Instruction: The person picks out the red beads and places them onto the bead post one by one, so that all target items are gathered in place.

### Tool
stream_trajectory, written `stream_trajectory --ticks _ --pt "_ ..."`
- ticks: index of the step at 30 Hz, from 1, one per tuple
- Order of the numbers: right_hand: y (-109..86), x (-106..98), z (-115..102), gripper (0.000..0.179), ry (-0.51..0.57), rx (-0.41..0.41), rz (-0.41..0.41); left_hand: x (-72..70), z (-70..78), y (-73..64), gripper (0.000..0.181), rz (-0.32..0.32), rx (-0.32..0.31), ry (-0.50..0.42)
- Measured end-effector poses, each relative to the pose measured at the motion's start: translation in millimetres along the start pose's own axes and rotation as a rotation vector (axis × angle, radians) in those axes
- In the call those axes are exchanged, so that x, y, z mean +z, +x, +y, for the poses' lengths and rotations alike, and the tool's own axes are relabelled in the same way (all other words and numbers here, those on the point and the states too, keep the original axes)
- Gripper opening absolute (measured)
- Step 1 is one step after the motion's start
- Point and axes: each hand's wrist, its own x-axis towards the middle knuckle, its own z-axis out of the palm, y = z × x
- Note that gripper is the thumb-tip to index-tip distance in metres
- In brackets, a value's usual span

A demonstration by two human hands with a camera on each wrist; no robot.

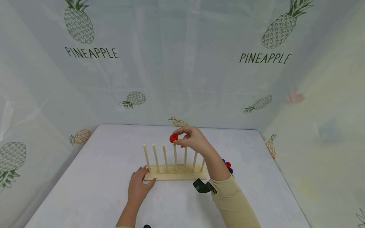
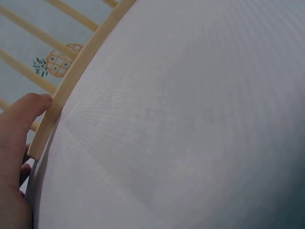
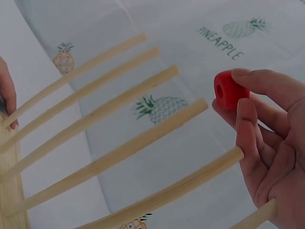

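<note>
Head view softly bright, pale sheen streaking the pineapple-print backdrop (image 1: pixel 171 69); wrist views dimmer, faint moiré across the tabletop (image 2: pixel 181 109).

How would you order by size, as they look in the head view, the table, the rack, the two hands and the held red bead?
1. Table
2. Rack
3. Left hand and right hand: too alike to rank
4. Red bead

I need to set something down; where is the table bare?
Bare: the table from its left edge to the left hand, and right of the beads. Crowded: between those beads and the wooden rack, where the right arm crosses.
</note>
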Motion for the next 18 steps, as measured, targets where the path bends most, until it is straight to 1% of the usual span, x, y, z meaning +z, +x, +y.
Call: stream_trajectory --ticks 4,7,12,18 --pt "-1.2 -2.3 2.6 0.031 0.0 -0.027 -0.014 -1.5 1.0 1.9 0.056 -0.009 -0.001 0.004" --pt "-2.7 -3.2 4.5 0.031 -0.001 -0.048 -0.017 -2.1 2.5 2.3 0.054 0.005 0.016 0.007" --pt "-5.0 -2.9 7.4 0.029 -0.005 -0.049 0.0 -0.1 2.8 1.0 0.053 0.024 0.024 0.0" --pt "-5.9 -0.7 10.7 0.028 -0.019 -0.045 0.004 1.5 1.4 -0.8 0.051 0.02 0.018 0.006"
